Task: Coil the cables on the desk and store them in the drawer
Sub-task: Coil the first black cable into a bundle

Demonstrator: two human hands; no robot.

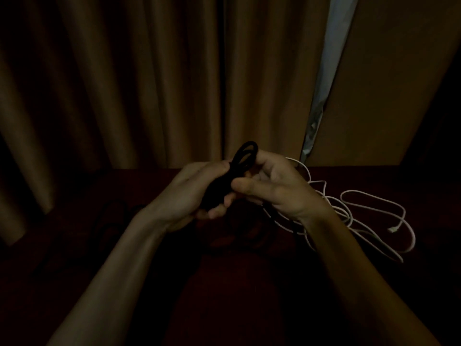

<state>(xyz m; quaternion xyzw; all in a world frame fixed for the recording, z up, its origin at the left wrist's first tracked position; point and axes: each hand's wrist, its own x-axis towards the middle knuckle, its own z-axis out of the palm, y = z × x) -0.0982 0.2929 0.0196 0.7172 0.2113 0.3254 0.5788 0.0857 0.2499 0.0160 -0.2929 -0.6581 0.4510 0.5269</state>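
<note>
Left hand (pixel 192 193) grips black cable coil (pixel 238 161), right hand (pixel 277 191) pinches loop. I fear coil springing loose, white cable (pixel 391 230) beyond right wrist snagging.

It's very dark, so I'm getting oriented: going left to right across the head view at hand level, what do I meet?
left hand → black cable, held between both hands → right hand → loose white cable

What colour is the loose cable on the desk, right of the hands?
White; the loose cable shows best in the head view, pale against the dark surface.
</note>
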